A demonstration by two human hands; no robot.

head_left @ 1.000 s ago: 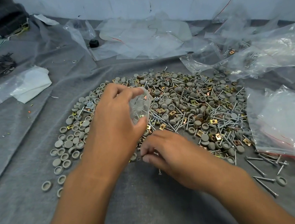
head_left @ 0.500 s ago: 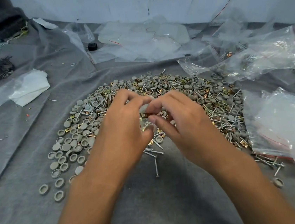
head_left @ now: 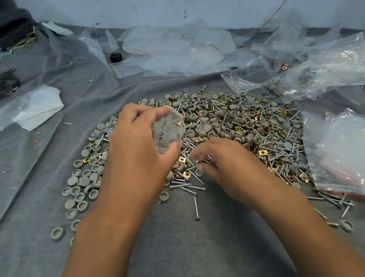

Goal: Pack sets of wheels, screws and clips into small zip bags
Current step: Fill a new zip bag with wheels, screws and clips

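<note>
change since half a second ago: the right hand (head_left: 228,167) has left the bag and dropped to the near edge of the heap, fingers curled down among screws and clips; whether it pinches a piece cannot be told. the left hand (head_left: 139,147) stays raised, thumb and fingers clamped on the small zip bag (head_left: 168,129), which hangs just above the heap and shows screws and grey wheels through its film.

nearest, loose screws (head_left: 188,189) lie on the grey cloth (head_left: 190,251). next, the heap: grey wheels (head_left: 79,182) mostly left, brass clips (head_left: 262,152) mixed with screws to the right. at right, a large clear zip bag (head_left: 349,153) lies flat, contents unclear. farther right, another clear bag (head_left: 328,71) holds screws and clips. farthest, empty-looking clear bags (head_left: 178,52) lie spread near the wall.
</note>
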